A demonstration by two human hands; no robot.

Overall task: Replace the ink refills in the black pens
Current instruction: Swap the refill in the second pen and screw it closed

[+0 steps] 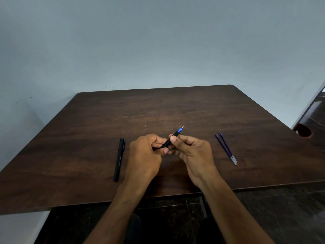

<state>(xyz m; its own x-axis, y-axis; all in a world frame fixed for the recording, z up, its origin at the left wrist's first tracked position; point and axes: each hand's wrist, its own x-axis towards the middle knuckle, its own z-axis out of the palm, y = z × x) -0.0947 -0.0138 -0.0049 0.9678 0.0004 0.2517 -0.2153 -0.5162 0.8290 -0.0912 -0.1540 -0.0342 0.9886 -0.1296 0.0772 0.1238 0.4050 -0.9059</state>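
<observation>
Head view. A dark wooden bench [175,106] stands against a pale blue-grey wall [158,41], with dark flooring [175,208] visible below its near edge. Both hands meet above the middle of the bench and share one black pen [171,140], which is held clear of the surface and slants up and to the right. The pen is uncapped: a blue translucent tip section [179,130] ending in a fine metal point projects beyond the fingers. The left hand [146,154] grips the lower end of the barrel, its fingers [157,139] curled round it and hiding that end. The right hand [191,152] pinches the barrel just below the blue section, its thumb [174,139] pressed on the near side and the other fingers wrapped behind.

To the left of the hands, a second black pen [119,159] lies flat on the bench, capped, running roughly front to back, apart from the left hand. To the right of the hands, two blue ink refills [226,148] lie side by side on the bench, touching or nearly so, their pointed ends away from the person and their clear ends nearer. At the far right edge, a reddish-brown rounded object [303,131] shows beyond the bench; what it is cannot be told.
</observation>
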